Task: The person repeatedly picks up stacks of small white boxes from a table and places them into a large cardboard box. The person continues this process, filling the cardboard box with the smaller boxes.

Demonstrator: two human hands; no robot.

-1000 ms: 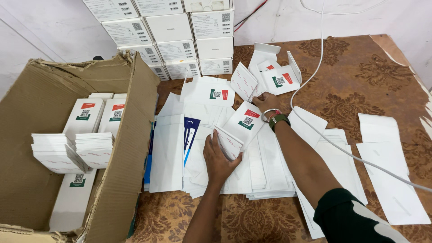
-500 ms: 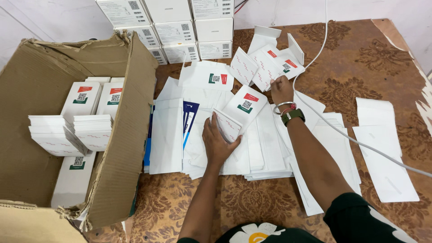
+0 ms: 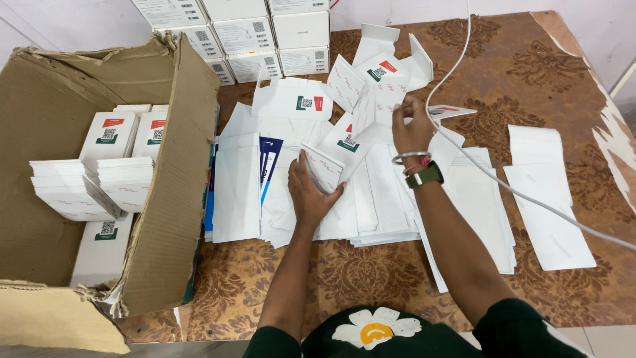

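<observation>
I am looking down on a brown table top with a darker floral pattern [image 3: 543, 73], its covering torn away along the right edge, and a pale wall runs behind it at the top. The open room lies on the right: bare patterned surface shows between the loose white paper strips [image 3: 553, 199] and the far corner, crossed only by a thin white cable [image 3: 490, 176] that runs from the top down to the right edge. The near edge of the table, just in front of my body, is also free. On the left a large open brown corrugated cardboard box [image 3: 172, 219] takes up the room, holding small white cartons with red and green labels [image 3: 109, 132] and stacks of folded white card. At the back stands a row of stacked white boxes with black code labels [image 3: 255, 40]. My left hand [image 3: 311, 192] lies flat with fingers spread on the wide heap of flattened white carton blanks [image 3: 371, 199] in the middle, its thumb against a tilted blank. My right hand [image 3: 411, 129] is closed around a half-folded white carton with a red and green label [image 3: 377, 99], lifted just above the heap's far side.
</observation>
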